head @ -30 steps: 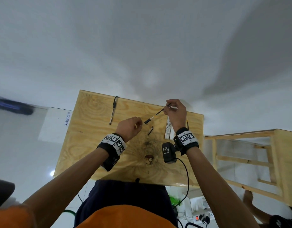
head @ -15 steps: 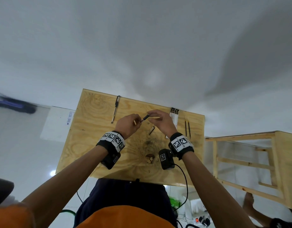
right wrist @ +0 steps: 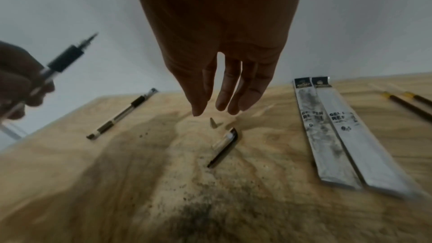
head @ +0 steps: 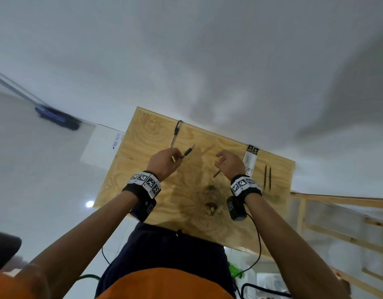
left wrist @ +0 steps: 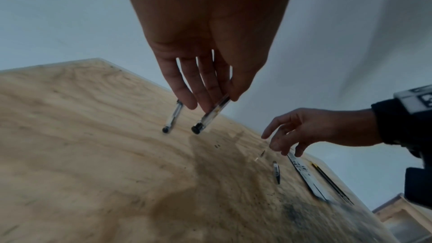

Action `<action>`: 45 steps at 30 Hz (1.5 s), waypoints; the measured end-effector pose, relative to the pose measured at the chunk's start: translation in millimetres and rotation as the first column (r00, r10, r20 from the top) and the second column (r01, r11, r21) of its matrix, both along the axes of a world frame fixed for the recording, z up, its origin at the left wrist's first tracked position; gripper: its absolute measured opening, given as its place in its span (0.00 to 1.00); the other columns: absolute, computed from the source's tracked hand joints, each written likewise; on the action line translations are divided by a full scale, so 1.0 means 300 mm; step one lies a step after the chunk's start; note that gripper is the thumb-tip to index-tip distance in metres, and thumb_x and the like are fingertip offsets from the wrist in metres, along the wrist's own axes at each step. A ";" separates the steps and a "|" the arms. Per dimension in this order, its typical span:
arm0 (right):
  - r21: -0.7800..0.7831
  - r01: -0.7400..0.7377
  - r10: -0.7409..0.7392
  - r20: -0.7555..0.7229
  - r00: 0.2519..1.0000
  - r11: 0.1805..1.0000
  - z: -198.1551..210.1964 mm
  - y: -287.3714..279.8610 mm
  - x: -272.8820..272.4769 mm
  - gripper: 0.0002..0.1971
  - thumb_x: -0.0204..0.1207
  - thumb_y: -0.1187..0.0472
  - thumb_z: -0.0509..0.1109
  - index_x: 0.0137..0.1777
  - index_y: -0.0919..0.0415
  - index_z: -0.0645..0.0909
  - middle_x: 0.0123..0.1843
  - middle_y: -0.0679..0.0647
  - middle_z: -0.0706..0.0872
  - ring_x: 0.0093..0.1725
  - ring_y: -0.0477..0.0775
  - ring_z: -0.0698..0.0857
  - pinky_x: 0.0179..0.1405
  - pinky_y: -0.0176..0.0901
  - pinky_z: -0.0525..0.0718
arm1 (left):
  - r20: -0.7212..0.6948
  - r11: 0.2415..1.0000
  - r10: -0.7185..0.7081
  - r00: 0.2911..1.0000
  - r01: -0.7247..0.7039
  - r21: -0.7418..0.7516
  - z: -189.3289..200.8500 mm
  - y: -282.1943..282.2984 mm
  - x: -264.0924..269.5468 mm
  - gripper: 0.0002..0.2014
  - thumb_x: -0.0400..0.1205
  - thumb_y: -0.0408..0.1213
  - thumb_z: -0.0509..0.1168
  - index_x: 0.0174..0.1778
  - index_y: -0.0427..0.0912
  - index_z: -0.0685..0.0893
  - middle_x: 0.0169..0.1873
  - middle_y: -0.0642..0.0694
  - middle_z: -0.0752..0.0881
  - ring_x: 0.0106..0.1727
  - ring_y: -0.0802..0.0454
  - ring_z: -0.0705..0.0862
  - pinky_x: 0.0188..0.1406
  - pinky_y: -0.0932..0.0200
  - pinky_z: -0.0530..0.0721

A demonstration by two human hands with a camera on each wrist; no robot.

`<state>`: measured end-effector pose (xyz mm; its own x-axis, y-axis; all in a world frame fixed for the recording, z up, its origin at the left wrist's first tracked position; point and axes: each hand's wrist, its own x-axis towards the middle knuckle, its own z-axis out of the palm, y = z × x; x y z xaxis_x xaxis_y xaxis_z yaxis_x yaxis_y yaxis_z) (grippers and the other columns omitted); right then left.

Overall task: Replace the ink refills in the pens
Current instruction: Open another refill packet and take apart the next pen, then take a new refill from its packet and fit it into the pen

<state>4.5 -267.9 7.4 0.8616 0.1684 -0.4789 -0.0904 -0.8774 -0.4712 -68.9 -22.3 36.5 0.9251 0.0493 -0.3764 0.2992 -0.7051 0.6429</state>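
Observation:
My left hand (head: 174, 157) pinches a clear pen (head: 187, 152) with a black grip, its writing point aimed up and away over the wooden table (head: 143, 147). In the left wrist view the barrel (left wrist: 210, 115) sticks out below my fingers. My right hand (head: 219, 159) hovers open, fingers straight (right wrist: 224, 97), just above a small metal nose cone (right wrist: 213, 123) lying on the table. A black pen cap (right wrist: 224, 147) lies just nearer me. A second whole pen (head: 176, 133) lies at the far edge.
Two flat refill packets (head: 251, 158) lie to the right of my right hand, and two loose dark refills (head: 267, 178) beyond them near the right edge. A dark stain (head: 210, 190) marks the table's middle. A wooden frame (head: 337, 223) stands to the right.
My hands were joined at the pen half a second ago and have parted. The right hand moved right and down toward the table; the left carried the pen left.

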 end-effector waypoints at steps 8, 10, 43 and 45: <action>-0.188 -0.135 0.154 0.089 0.984 0.973 -0.074 0.047 -0.007 0.09 0.78 0.59 0.71 0.57 0.57 0.82 0.54 0.54 0.89 0.51 0.57 0.87 0.47 0.45 0.83 | -0.014 0.997 0.069 0.998 -0.069 -0.017 0.005 0.037 -0.046 0.05 0.80 0.43 0.66 0.48 0.49 0.84 0.41 0.56 0.86 0.43 0.52 0.86 0.43 0.52 0.86; -0.207 -0.137 0.161 0.107 0.981 0.969 -0.075 0.059 -0.003 0.07 0.79 0.61 0.70 0.55 0.58 0.83 0.53 0.55 0.89 0.51 0.58 0.87 0.46 0.45 0.83 | -0.021 0.998 0.059 0.998 -0.060 -0.011 -0.001 0.039 -0.052 0.05 0.80 0.43 0.66 0.49 0.49 0.84 0.42 0.55 0.86 0.44 0.52 0.86 0.43 0.52 0.85; 0.472 0.201 -0.184 -0.082 0.979 0.858 0.176 0.029 0.048 0.05 0.69 0.67 0.80 0.44 0.63 0.89 0.39 0.52 0.89 0.39 0.44 0.86 0.41 0.25 0.82 | 0.024 0.984 -0.181 0.983 0.181 0.001 0.006 -0.110 0.079 0.04 0.78 0.42 0.67 0.48 0.53 0.83 0.43 0.56 0.84 0.44 0.53 0.84 0.42 0.53 0.84; 0.480 0.213 -0.204 -0.070 0.976 0.851 0.183 0.022 0.049 0.05 0.69 0.67 0.80 0.44 0.63 0.89 0.39 0.53 0.90 0.39 0.45 0.86 0.42 0.27 0.82 | 0.025 0.983 -0.185 0.982 0.185 -0.001 0.004 -0.112 0.082 0.04 0.79 0.42 0.66 0.48 0.53 0.83 0.43 0.56 0.84 0.44 0.53 0.84 0.42 0.53 0.84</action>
<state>19.2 -261.2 62.3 0.8954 0.1986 -0.3986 -0.2569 -0.5007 -0.8266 -44.4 -55.9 37.8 0.9272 -0.1252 -0.3530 0.1474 -0.7444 0.6513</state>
